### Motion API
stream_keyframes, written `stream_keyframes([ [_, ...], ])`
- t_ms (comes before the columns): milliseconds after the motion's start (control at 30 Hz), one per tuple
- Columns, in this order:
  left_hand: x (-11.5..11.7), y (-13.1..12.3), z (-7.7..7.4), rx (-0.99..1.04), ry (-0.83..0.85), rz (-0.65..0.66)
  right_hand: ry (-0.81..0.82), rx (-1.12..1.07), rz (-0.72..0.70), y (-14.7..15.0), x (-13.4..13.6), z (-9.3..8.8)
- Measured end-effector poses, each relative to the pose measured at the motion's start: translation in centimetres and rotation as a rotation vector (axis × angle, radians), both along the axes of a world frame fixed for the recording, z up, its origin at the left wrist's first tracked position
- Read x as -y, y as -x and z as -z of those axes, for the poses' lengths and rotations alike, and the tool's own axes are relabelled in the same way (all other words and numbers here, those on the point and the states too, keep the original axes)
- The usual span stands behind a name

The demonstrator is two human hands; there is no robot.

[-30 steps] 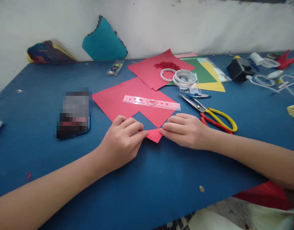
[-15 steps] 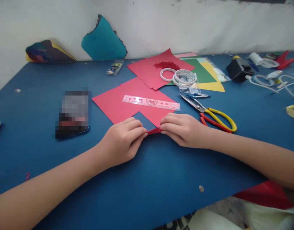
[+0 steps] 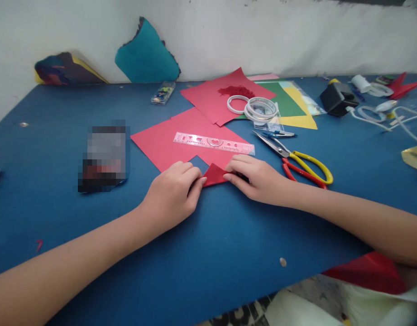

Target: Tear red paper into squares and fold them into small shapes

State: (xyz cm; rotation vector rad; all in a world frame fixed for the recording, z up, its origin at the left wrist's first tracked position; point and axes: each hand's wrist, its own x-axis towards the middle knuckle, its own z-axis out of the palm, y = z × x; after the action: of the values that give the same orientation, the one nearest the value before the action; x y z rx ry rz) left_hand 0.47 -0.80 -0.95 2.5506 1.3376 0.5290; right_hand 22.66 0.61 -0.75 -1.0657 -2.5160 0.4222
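Between my two hands is a small piece of folded red paper [image 3: 214,175], its pointed top facing away from me. My left hand [image 3: 176,188] is closed, pinching its left end between thumb and fingers. At the right end my right hand [image 3: 257,176] pinches the same paper; its fingertips are partly hidden. Just beyond lie larger red paper sheets [image 3: 157,145] with a clear plastic ruler [image 3: 213,142] across them. Scissors [image 3: 296,163] with one yellow and one red handle rest beside my right hand, blades pointing away to the left.
Tape rolls [image 3: 261,108] and a tangle of red thread [image 3: 236,92] sit on the sheets at the back. A blue compass [image 3: 279,134] lies near the scissors. A blurred-out phone-like object [image 3: 104,156] is at left; a black adapter [image 3: 337,98] with white cables stands at right.
The red paper has tilted up, so a triangular face now shows where only a thin strip did. Both hands have shifted slightly away from me, still pinching its ends.
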Motion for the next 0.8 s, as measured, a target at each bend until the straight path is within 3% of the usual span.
stream_keyframes([
  [433,0.18,0.13,-0.37,0.046,0.06,-0.015,0.121,-0.045,-0.008,-0.11,-0.29,-0.3],
  [800,-0.06,0.2,-0.13,0.083,0.025,0.01,0.081,-0.082,0.02,-0.01,0.37,-0.03],
])
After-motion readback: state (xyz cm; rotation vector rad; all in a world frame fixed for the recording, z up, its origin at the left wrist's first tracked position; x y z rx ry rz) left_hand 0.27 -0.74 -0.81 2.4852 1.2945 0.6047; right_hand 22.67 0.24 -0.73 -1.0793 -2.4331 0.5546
